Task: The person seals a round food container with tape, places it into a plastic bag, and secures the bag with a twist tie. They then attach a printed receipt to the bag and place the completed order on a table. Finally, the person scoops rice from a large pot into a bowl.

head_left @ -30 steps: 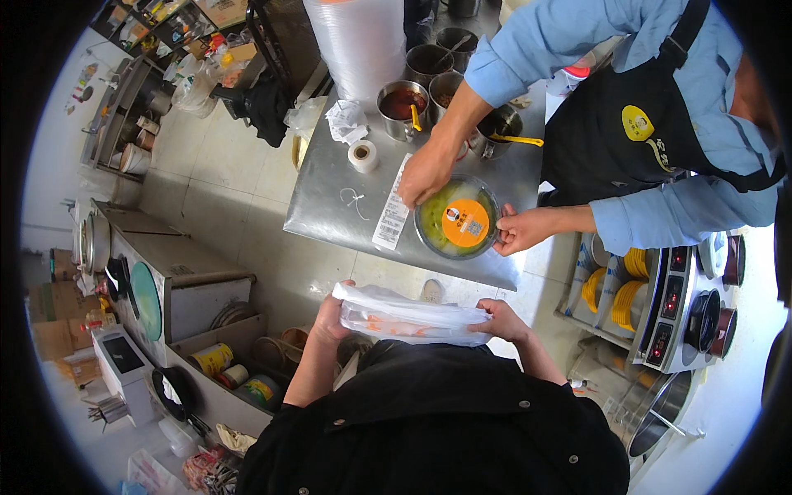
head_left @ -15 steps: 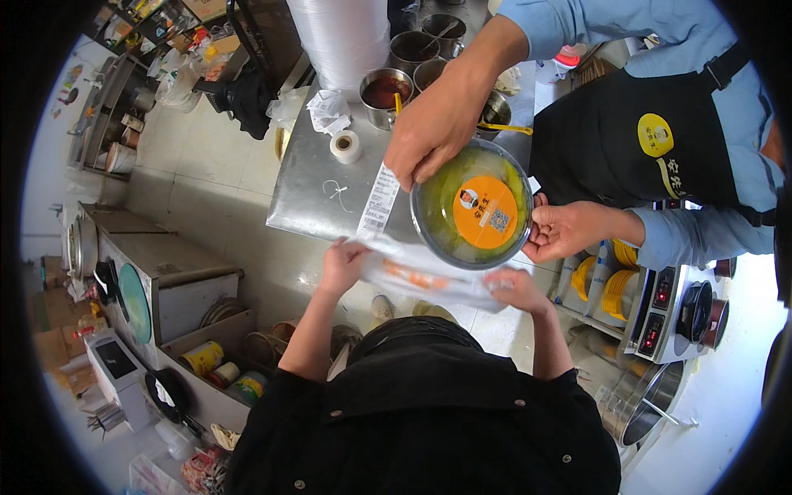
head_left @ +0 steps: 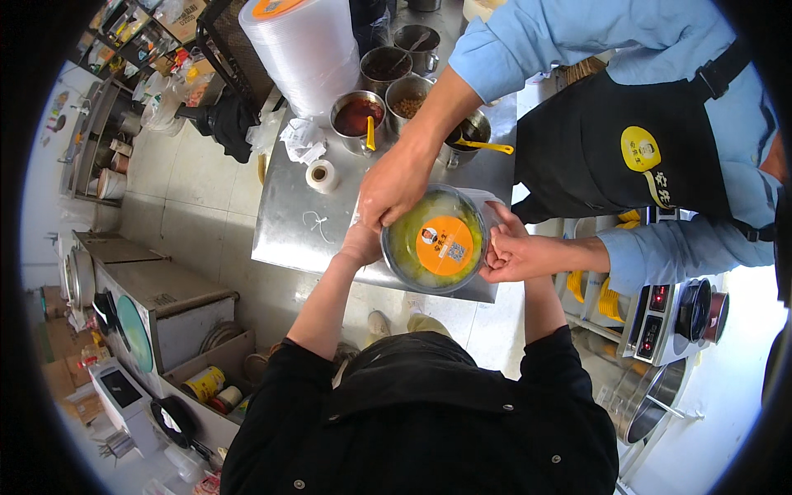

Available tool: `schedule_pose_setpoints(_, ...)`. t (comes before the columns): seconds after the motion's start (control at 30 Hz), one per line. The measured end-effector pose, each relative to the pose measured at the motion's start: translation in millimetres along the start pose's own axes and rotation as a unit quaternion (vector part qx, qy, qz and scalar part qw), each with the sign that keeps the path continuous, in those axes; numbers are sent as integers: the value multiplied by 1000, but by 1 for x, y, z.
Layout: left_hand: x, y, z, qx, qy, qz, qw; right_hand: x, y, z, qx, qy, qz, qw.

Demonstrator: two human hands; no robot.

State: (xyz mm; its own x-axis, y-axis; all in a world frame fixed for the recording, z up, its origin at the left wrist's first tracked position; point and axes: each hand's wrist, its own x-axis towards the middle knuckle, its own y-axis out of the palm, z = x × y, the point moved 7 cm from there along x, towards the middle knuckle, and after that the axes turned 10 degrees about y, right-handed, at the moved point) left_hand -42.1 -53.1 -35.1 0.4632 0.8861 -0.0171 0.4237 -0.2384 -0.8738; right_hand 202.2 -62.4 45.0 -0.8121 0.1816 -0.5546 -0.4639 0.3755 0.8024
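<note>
Lidded round bowl, orange label on top, is over the surface's near edge in view, between a co-worker's hands, fingers at its far-left rim and right side. Wearer's left hand is at the bowl's left side, partly covered by the co-worker's; right hand is just beyond its right rim, partly behind the co-worker's other hand. Can't tell how far open either is or what it grips. White plastic shows past the bowl's far-right rim. Left of bowl: white string; farther left and beyond, paper roll. Beyond bowl: metal cups, yellow-handled utensils in two.
</note>
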Motion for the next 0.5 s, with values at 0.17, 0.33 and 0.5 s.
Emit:
schedule_pose_setpoints(0.17, 0, -5, 10, -145, -53, 7, 988, 19, 1, 15, 38, 49, -20, 998)
schedule_pose_setpoints(0.33, 5, -32, -2, -210, -85, 30, 974, 23, -17, 55, -261, -71, -66, 960)
schedule_pose_setpoints(0.5, 1, -47, 5, -225, -102, -75, 966, 31, -27, 96, -561, -220, -178, 778)
